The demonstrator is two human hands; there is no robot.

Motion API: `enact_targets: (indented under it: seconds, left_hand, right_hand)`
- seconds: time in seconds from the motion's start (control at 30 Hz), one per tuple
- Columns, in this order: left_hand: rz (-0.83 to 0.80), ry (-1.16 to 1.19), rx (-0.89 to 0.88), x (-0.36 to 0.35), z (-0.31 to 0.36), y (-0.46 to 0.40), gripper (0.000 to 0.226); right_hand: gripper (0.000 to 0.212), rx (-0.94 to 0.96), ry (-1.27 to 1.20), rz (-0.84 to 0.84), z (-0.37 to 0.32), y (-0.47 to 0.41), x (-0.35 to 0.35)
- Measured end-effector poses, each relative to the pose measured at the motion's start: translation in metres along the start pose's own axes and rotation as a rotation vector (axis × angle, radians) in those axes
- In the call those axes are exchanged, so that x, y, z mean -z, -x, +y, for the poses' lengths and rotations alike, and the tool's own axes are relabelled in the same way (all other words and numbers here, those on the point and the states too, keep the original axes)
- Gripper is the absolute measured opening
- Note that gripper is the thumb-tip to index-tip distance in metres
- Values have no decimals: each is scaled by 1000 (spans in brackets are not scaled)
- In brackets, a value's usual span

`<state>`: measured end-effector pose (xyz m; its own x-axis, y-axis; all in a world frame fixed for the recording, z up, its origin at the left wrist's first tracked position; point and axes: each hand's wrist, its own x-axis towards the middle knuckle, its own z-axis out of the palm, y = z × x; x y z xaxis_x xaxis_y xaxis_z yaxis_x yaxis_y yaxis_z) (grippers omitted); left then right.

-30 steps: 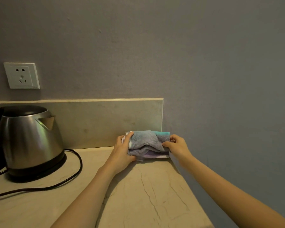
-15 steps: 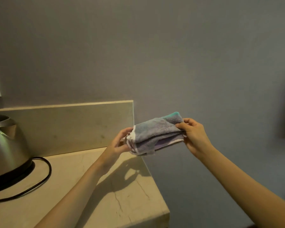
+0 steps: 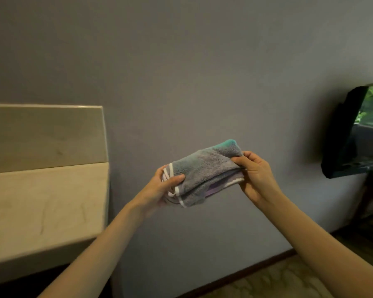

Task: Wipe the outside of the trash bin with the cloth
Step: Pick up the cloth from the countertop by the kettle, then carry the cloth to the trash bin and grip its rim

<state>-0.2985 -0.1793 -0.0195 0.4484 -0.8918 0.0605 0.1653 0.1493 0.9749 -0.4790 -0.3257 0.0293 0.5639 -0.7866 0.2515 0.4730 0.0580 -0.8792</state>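
Hands: both raised in mid-air in front of a grey wall, one at each end of a folded cloth.
Left hand [image 3: 163, 187]: at about 8 o'clock from the cloth's middle; thumb laid over the top of the cloth's near-left end, fingers curled beneath, gripping that end.
Right hand [image 3: 255, 176]: at about 3 o'clock from the cloth; thumb and fingertips pinching the cloth's right end, palm turned toward the left hand.
Cloth [image 3: 205, 171]: a fluffy grey bundle, folded into several layers, with white edging at its left end, a teal patch at its upper right corner and a strip of purple showing between the lower folds. It tilts, the right end higher than the left, and touches nothing but the two hands.
Desk [image 3: 41, 203]: at 9 o'clock of the view, a pale marble-look top with thin dark veins, its right edge well left of the left hand; an upright slab of the same stone stands along its back against the wall.
Dark panel [image 3: 340, 134]: at 3 o'clock, mounted on the wall, blurred; green foliage shows beside it.
Floor [image 3: 267, 280]: at 5 o'clock, pale and mottled, with a dark skirting strip along the foot of the wall.
Trash bin: not in view.
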Motion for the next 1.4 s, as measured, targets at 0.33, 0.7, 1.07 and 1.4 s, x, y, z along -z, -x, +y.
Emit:
enact_targets:
  seconds: [0.33,0.7,1.07,1.4]
  left_hand:
    - [179,-123,0,-161,-91,-4,45]
    - [130,-200,468,-201,-162,-16,31]
    - [-63,-51,908,-224,-209,-27,26]
    - [-64,-255,968,-282,-272,-12,29]
  right_hand:
    - [39,-358,-84,106,2,33,180]
    - [58,44,875,-14,48,96,270]
    - [88,304,1769,-209,88,139,300]
    - [50,186,1691,-489,84,158,375]
